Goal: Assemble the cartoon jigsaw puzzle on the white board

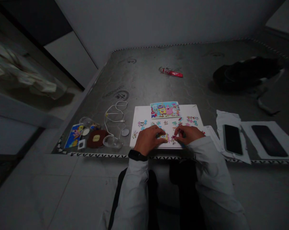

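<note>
Over grey patterned tabletop, near front edge of white rectangular board, spreads bare left hand around yellow-pink jigsaw section, pinches small pinkish piece in right hand, might split section by pressing crookedly.

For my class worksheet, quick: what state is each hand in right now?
Left hand: open, curved beside puzzle pieces.
Right hand: nearly closed; whether it holds anything is unclear.

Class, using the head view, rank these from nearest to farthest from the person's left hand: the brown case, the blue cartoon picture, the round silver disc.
From the left hand:
1. Round silver disc: just left of the white board.
2. Brown case: farther left, past the disc.
3. Blue cartoon picture: leftmost of the three.
</note>
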`<act>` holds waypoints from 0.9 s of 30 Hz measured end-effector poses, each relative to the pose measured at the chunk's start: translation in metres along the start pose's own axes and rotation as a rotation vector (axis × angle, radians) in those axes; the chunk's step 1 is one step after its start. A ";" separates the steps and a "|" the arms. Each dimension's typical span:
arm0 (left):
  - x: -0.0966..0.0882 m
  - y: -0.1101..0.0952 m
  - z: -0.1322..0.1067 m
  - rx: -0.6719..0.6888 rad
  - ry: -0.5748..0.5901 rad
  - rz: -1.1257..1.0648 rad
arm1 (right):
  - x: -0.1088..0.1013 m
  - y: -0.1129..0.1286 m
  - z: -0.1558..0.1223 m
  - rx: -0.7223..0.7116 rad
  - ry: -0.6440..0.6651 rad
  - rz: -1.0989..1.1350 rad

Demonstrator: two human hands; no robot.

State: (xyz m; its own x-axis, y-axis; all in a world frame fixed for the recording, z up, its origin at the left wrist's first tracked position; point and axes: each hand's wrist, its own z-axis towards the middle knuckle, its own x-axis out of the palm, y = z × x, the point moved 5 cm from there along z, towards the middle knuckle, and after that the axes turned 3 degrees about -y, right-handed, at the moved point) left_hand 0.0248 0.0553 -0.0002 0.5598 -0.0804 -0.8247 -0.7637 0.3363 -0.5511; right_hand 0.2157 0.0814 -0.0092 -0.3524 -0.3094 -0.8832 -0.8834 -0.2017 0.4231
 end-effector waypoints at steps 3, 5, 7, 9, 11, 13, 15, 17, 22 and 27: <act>0.000 0.002 0.000 -0.015 0.008 -0.006 | 0.002 -0.002 0.001 -0.040 -0.017 0.018; 0.000 0.003 0.000 -0.024 0.001 -0.007 | 0.003 -0.002 0.001 -0.062 -0.010 0.019; 0.000 0.004 0.000 -0.029 -0.005 -0.008 | 0.003 -0.001 0.002 -0.087 -0.007 0.025; 0.001 0.005 0.001 -0.029 0.001 -0.011 | 0.002 0.002 0.002 -0.104 -0.028 0.043; 0.002 0.005 0.001 -0.027 0.012 -0.016 | 0.001 0.003 0.001 -0.089 -0.056 0.059; 0.003 0.004 0.001 -0.020 0.015 -0.019 | 0.001 0.004 0.001 -0.057 -0.065 0.070; 0.004 0.003 0.000 -0.009 0.004 -0.022 | 0.001 0.006 0.001 -0.033 -0.067 0.083; 0.005 0.002 0.000 -0.003 -0.008 -0.015 | -0.001 0.007 0.002 -0.018 -0.084 0.097; 0.008 0.001 0.002 -0.011 -0.003 0.007 | 0.000 0.010 0.003 0.024 -0.112 0.121; 0.007 -0.001 0.003 -0.024 -0.004 -0.001 | 0.009 0.008 0.006 0.085 -0.089 0.125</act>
State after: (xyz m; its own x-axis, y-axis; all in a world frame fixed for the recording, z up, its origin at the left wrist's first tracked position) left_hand 0.0303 0.0570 -0.0046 0.5618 -0.0771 -0.8236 -0.7706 0.3133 -0.5550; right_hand 0.2034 0.0826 -0.0152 -0.4840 -0.2428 -0.8407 -0.8524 -0.0863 0.5157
